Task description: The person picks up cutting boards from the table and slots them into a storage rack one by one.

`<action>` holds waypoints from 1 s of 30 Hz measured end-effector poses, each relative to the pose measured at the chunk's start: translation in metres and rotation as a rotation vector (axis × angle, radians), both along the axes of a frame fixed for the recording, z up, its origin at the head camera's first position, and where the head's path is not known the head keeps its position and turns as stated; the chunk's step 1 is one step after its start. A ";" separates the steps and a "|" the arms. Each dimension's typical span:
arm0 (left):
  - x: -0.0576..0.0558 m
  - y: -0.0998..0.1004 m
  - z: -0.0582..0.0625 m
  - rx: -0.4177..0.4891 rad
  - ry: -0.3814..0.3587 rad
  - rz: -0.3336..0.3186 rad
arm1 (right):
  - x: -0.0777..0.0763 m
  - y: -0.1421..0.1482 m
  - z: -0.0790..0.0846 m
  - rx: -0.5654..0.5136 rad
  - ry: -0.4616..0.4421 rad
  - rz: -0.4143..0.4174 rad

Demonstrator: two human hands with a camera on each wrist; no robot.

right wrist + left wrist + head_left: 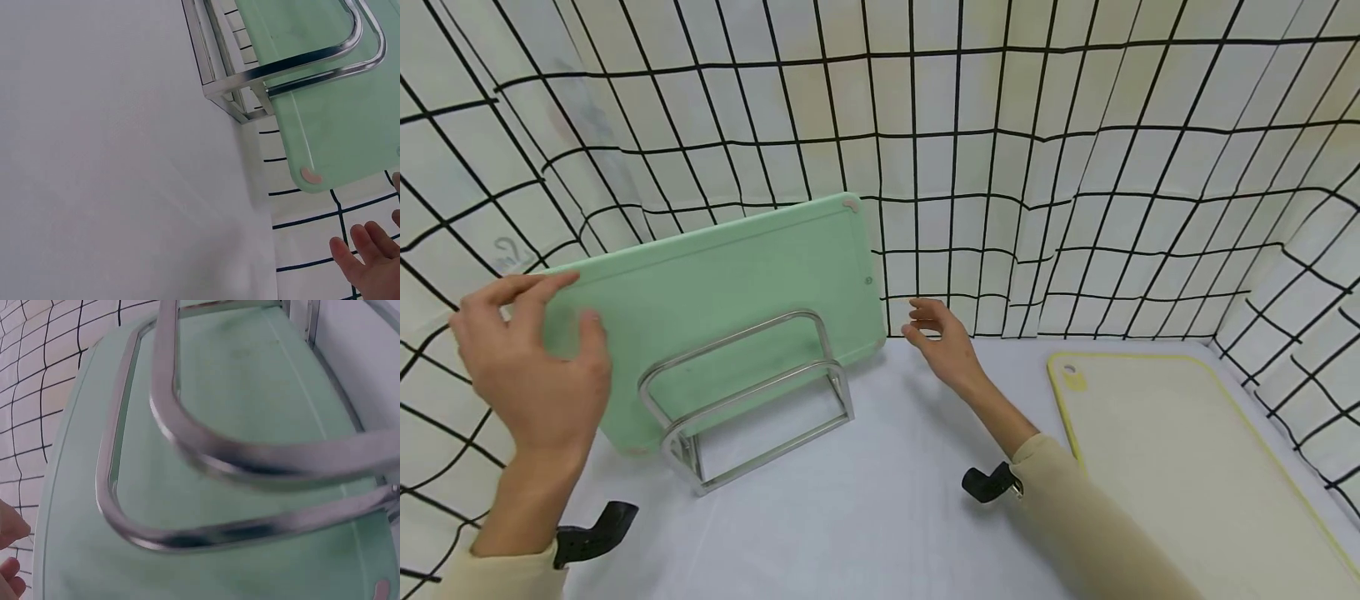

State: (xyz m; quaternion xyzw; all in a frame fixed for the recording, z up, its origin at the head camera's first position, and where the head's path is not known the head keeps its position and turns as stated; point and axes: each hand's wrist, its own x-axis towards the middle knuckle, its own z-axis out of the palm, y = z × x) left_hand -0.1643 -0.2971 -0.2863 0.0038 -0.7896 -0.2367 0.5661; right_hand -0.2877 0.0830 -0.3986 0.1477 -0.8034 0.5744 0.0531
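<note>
A pale green cutting board (752, 258) stands on its long edge, tilted, in a metal wire rack (760, 383). Two rounded loops of the rack cross in front of the board. My left hand (538, 358) is at the board's upper left corner, fingers spread and thumb apart from them. In the left wrist view its fingertips (14, 528) show just beside the board's long edge. Off the board's right end, my right hand (943, 342) hovers with loosely bent fingers and holds nothing. Those fingers (369, 244) appear apart from the board in the right wrist view.
A white cutting board with a yellow rim (1063, 408) lies flat on the white tabletop (850, 517) at the right. Black wire grid panels (955, 133) rise behind and on both sides. Black straps sit at both wrists.
</note>
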 end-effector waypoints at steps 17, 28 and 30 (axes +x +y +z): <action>0.000 0.110 -0.047 -0.148 -0.131 -0.394 | 0.041 0.072 0.019 0.167 -0.006 -0.070; 0.010 0.177 -0.090 -0.142 -0.439 -0.667 | 0.072 0.116 0.023 0.238 -0.002 -0.149; 0.012 0.186 -0.096 -0.135 -0.500 -0.694 | 0.078 0.126 0.023 0.248 -0.003 -0.163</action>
